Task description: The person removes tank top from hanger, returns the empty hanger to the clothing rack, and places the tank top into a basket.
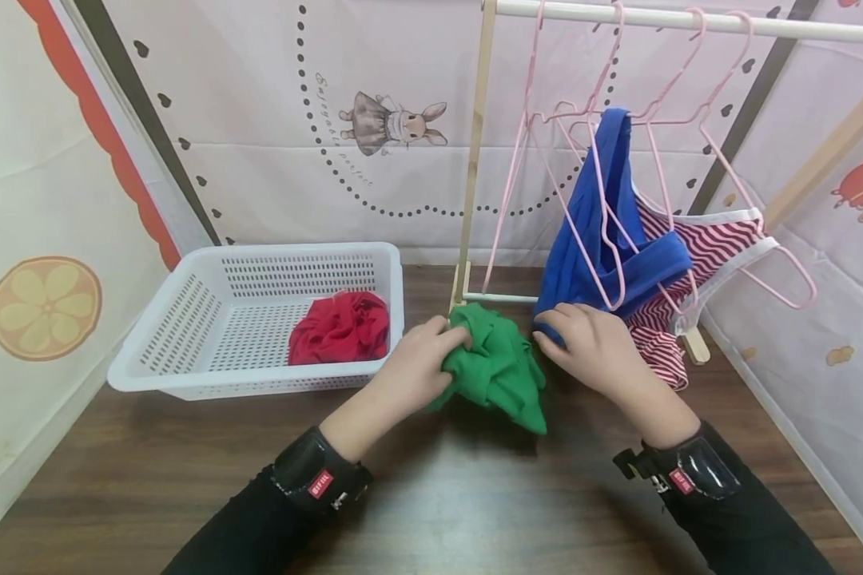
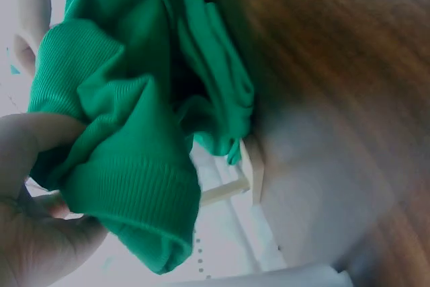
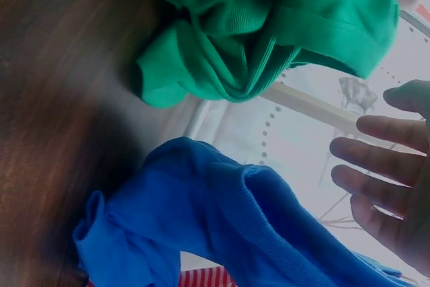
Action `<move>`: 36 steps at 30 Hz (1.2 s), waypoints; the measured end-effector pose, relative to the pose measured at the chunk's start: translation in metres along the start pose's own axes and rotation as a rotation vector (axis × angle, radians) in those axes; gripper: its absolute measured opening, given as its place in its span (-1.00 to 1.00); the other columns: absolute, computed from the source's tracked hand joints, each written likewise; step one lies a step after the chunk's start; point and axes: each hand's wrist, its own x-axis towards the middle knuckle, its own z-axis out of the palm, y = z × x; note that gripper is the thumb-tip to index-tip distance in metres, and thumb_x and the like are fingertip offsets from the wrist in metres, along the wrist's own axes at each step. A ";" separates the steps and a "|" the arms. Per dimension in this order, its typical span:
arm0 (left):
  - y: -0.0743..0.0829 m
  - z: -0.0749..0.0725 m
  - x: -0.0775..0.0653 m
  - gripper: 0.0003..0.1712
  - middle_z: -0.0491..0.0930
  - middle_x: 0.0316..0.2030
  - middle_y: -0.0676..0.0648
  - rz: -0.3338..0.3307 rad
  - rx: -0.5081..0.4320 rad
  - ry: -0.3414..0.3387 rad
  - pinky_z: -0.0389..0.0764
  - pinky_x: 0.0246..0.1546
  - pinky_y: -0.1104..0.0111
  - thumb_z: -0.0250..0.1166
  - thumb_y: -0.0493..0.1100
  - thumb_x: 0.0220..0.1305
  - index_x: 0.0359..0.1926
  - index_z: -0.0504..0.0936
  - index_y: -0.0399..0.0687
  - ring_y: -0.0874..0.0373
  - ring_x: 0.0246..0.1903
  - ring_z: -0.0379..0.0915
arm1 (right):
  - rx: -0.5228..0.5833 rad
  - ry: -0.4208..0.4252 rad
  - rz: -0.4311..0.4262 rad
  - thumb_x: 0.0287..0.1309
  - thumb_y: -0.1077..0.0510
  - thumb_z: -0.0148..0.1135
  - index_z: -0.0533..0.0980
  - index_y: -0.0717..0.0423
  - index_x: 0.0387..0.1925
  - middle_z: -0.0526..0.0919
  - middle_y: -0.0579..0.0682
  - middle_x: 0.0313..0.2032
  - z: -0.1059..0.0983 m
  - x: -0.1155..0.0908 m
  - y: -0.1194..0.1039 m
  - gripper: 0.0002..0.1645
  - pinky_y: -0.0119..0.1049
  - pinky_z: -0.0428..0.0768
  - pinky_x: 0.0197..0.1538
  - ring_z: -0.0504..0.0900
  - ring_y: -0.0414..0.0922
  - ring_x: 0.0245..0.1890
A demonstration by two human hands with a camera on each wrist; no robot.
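Note:
My left hand (image 1: 423,363) pinches a crumpled green garment (image 1: 495,363) with ribbed edges, close over the table in front of the rack's left foot. In the left wrist view, the thumb and fingers close on the ribbed band of the green cloth (image 2: 134,173). To the right, my right hand (image 1: 595,347) is apart from the green cloth, its fingers spread and holding nothing in the right wrist view. It overlaps the lower part of a blue garment (image 1: 582,231), which hangs from a pink hanger. A red-and-white striped garment (image 1: 719,247) hangs beside the blue one.
A white perforated basket (image 1: 165,383) stands at left with a red garment (image 1: 341,327) inside. The rack's white rail (image 1: 798,28) carries several pink hangers (image 1: 518,152), over a wooden upright (image 1: 475,144) at its left. Printed fabric walls surround the wooden table (image 1: 431,511).

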 end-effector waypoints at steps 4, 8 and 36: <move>-0.002 -0.011 0.001 -0.56 0.46 -0.26 -0.13 0.033 0.006 0.116 0.50 -0.27 0.19 0.33 -0.47 -0.05 -0.13 0.59 -0.01 -0.02 -0.30 0.44 | 0.015 0.004 0.025 0.23 0.00 0.25 0.64 0.16 -0.15 0.68 0.06 -0.29 -0.003 0.002 0.001 -0.69 -0.03 0.60 -0.31 0.65 0.03 -0.31; -0.004 -0.019 0.001 -0.57 0.47 -0.23 -0.15 0.026 -0.017 0.202 0.52 -0.24 0.21 0.35 -0.48 -0.04 -0.12 0.61 -0.04 -0.01 -0.24 0.45 | 0.031 -0.019 0.043 0.25 -0.01 0.23 0.64 0.14 -0.13 0.68 0.05 -0.27 -0.005 0.004 0.000 -0.68 -0.03 0.61 -0.27 0.65 0.03 -0.29; -0.032 -0.092 0.001 -0.68 0.49 -0.02 -0.05 -0.502 -0.526 0.641 0.52 -0.10 0.26 0.26 -0.41 0.16 -0.04 0.60 -0.15 0.15 -0.13 0.41 | 0.075 0.002 0.043 0.25 -0.01 0.24 0.65 0.14 -0.20 0.68 0.01 -0.35 -0.002 0.032 -0.019 -0.70 -0.14 0.59 -0.34 0.64 -0.04 -0.39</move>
